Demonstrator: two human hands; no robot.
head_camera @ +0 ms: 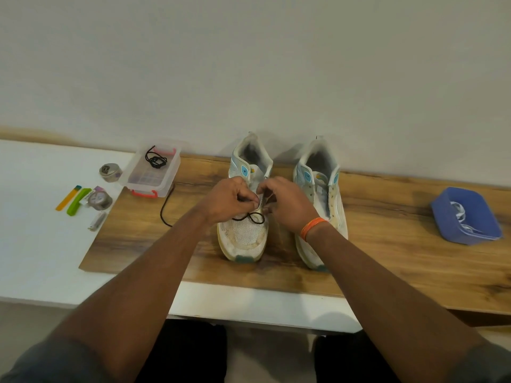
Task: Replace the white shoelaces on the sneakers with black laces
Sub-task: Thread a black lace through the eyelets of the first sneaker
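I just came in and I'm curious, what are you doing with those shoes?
A person is putting a black lace into the left sneaker. Both hands, the left hand and the right hand, pinch at the lace holes over its tongue. The right sneaker has no lace at all yet. Another black lace waits in the clear box, and white laces lie in the blue tray.
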